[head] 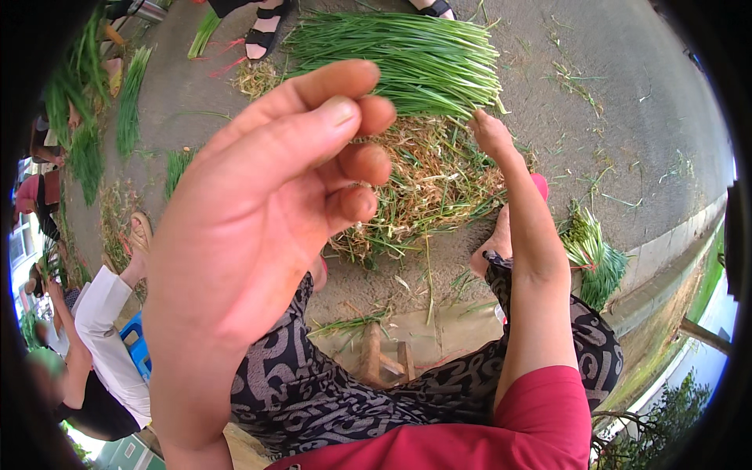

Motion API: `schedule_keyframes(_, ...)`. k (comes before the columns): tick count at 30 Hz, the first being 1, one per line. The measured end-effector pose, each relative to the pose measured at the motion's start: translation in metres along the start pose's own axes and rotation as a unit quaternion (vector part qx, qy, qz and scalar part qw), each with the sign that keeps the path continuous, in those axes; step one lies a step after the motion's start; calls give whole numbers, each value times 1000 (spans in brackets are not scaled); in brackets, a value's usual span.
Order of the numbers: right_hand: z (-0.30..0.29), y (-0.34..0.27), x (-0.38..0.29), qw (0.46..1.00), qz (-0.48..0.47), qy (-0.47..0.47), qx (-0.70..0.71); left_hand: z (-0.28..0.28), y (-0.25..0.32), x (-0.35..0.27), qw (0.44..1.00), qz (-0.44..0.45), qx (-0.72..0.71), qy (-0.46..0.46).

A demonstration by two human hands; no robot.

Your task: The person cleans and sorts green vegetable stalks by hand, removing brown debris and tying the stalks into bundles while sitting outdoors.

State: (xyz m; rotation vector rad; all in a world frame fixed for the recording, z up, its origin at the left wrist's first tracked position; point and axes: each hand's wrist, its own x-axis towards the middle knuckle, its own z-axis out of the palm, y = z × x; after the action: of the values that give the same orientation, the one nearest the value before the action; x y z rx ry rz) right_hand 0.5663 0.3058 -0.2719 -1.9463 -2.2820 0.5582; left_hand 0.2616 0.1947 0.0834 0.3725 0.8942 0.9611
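My left hand is raised close to the camera, palm showing and fingers loosely curled, with nothing visible in it. It covers part of the scene behind. My right hand reaches out to the near right corner of a broad pile of garlic chives, its fingertips closed on a few pale stalk ends. The chives lie with their green leaves to the left and pale ends to the right. Just below them, between my feet, spreads a heap of dry, brown trimmings and withered leaves.
A tied chive bundle lies at right by the concrete kerb. My knees straddle a wooden stool. Sandalled feet of another person stand beyond the pile. At left, people sit near a blue plastic stool and more chives.
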Motion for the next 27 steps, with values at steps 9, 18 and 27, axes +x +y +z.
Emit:
schedule_keyframes(9,-115,-49,-44,874,136,-312,347,-18,3,-9,996,55,-7,-73)
schedule_keyframes(18,-239,-110,-131,875,95,-225,418,-23,-13,-10,993,50,-26,-102)
schedule_keyframes(27,-228,-197,-230,573,81,-198,791,-11,-75,-12,989,-67,33,-125)
